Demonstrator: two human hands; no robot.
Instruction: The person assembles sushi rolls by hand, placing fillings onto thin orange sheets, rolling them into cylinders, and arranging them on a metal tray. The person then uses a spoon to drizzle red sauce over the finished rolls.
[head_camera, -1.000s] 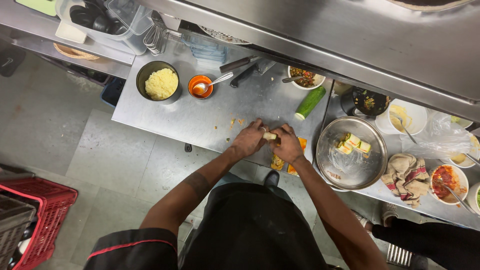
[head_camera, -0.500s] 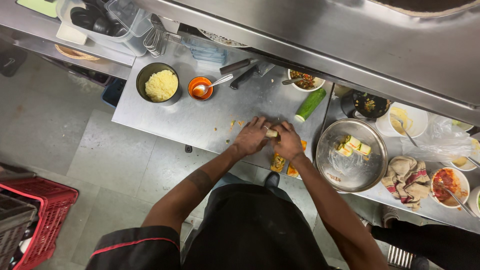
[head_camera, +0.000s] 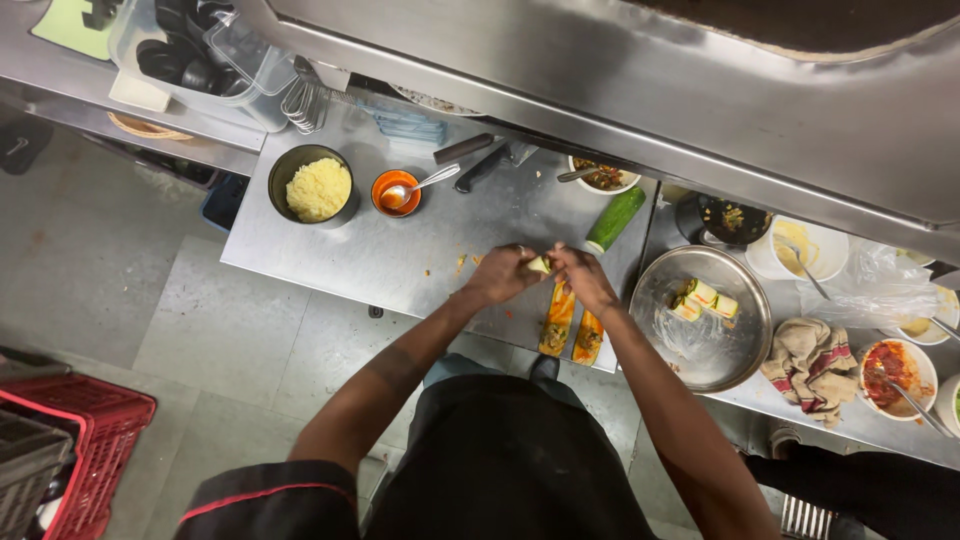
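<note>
The steel worktop (head_camera: 400, 255) is a narrow steel table in a kitchen, with a grey tiled floor (head_camera: 200, 330) below it and a long steel hood (head_camera: 620, 90) running above; I take the big steel bowl (head_camera: 660, 340) as the landmark. Left of this bowl, the left hand (head_camera: 500, 275) and the right hand (head_camera: 583, 278) meet at one small pale green roll (head_camera: 540, 265), and each grip is closed on one end of it, the fingers curled tight. Just below the hands, between them and the worktop edge, lie two long flat vegetable strips (head_camera: 572, 322) with filling on them. Inside the steel bowl rest finished rolls (head_camera: 703, 300), perhaps three, but they lie close and the count is not sure. Above-left of the bowl stands one whole green cucumber (head_camera: 614, 219). Far left of the bowl are one dark pot of yellow grains (head_camera: 317, 188) and one small orange bowl (head_camera: 396, 193) with one spoon in it. Right of the steel bowl lies one crumpled cloth (head_camera: 812, 362), and further right one white bowl of red sauce (head_camera: 895, 372). Far from the bowl, at the lower left corner, one red plastic crate (head_camera: 90, 430) stands on the floor.
</note>
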